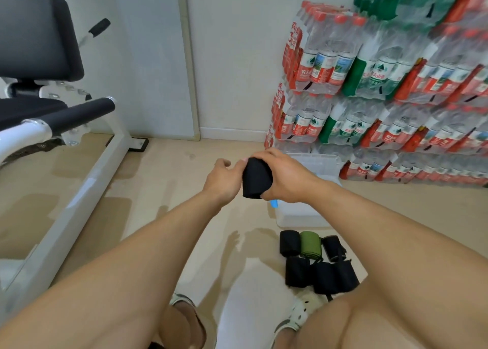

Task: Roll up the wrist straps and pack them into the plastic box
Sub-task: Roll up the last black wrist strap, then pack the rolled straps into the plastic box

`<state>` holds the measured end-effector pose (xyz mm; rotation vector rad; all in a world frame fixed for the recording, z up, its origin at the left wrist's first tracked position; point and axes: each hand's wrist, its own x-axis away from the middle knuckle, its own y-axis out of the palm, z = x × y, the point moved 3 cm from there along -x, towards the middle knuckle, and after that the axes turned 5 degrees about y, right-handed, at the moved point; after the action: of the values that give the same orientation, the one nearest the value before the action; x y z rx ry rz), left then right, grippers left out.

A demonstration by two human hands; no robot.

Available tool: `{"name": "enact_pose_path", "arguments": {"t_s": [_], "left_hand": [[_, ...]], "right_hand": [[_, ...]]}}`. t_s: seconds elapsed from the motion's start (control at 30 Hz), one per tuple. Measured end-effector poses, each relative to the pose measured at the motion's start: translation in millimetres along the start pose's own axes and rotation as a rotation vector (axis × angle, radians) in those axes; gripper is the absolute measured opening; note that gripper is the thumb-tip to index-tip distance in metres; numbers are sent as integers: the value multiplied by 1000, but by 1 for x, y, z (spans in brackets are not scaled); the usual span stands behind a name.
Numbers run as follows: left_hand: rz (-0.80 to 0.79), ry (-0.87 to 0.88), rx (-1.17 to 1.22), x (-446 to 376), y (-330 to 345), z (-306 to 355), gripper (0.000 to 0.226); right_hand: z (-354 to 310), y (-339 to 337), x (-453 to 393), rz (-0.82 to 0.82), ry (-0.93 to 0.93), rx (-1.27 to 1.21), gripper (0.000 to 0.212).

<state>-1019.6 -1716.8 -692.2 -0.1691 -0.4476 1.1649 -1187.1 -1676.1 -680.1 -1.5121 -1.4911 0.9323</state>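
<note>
While both arms reach forward at mid-frame, the scene reads as follows.

Rolled strap: a black wrist strap [257, 177], rolled into a thick bundle, sits just right of the frame's centre, held above the floor between the two hands.
Right hand: the right hand [285, 175] wraps over the top and right side of the roll; its grip is clenched round the strap, fingers curled over the upper end.
Left hand: the left hand [224, 180] meets the roll's left edge, its thumb pressed against the cloth near the top and the other fingers loosely curled; whether it truly clasps the strap I cannot tell.
Plastic box: a clear plastic box [298, 214] with a small blue latch [274, 203] lies on the floor right behind and below the right hand, partly hidden by it.
Other straps: six rolled straps [317, 262] lie in two rows on the floor at lower right, just in front of the box; five black, one green [310, 245].
Floor: pale beige floor [158, 184].
Surroundings: a white-framed exercise machine [87, 179] with black pads fills the left; shrink-wrapped packs of water bottles [383, 89] are stacked at upper right.
</note>
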Motion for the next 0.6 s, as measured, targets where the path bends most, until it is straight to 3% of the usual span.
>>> {"name": "enact_pose_path", "arguments": {"t_s": [0.1,0.33,0.6], "left_hand": [[1,111,-186,-7,10,12,62],[-179,338,-508,-16,28,27,72],[-387,299,-695,-42,83,1,69]], "right_hand": [[17,1,3,4,88,23,94],[54,13,30,-25,183,153,97],[127,-7,16,-244,198,358,86]]}}
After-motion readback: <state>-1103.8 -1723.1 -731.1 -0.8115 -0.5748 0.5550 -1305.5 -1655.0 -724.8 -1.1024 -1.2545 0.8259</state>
